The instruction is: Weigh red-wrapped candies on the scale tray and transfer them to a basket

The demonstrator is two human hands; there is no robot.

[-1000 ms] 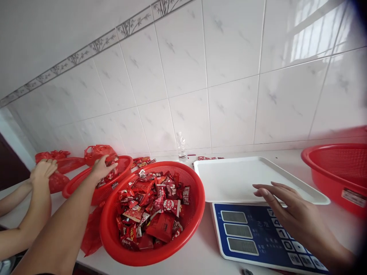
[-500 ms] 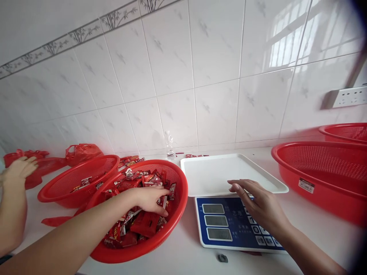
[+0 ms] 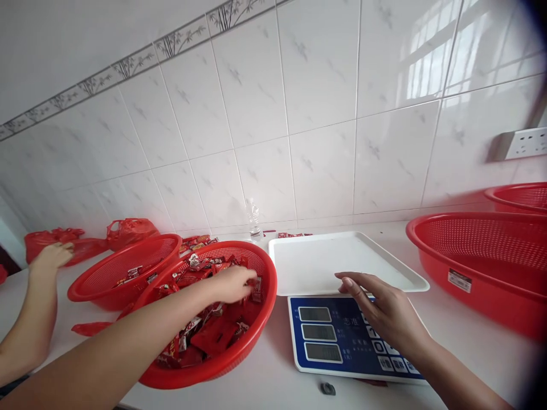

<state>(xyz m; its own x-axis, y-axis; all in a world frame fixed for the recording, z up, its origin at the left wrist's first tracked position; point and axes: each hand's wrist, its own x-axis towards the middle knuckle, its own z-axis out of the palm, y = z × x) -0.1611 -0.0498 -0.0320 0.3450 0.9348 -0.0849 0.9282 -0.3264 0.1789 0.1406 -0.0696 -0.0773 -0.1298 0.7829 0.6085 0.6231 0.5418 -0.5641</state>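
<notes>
My left hand [image 3: 237,283] is inside a red plastic basket [image 3: 270,319] of small red-wrapped snack packets [image 3: 192,330]. Its fingers are curled together near the basket's right wall, and whatever lies between them is hidden. Over the keypad of a blue-and-white weighing scale [image 3: 351,354], my right hand [image 3: 380,307] hovers with its fingers stretched out and nothing in it. The fingertips reach over the near edge of the scale's white tray [image 3: 316,265], which bears no packets.
Left of my basket stands a second red basket [image 3: 83,290] with a few packets. Red plastic bags [image 3: 132,232] lie behind it, near another person's hand [image 3: 49,257]. At the wall is a clear bottle [image 3: 254,219]; a large red basket [image 3: 431,267] stands right. A small dark object [image 3: 327,389] lies in front.
My left hand has risen slightly and shifted a little right within the basket, its fingers now more curled. My right hand stays over the scale. The other person's hand has closed somewhat.
</notes>
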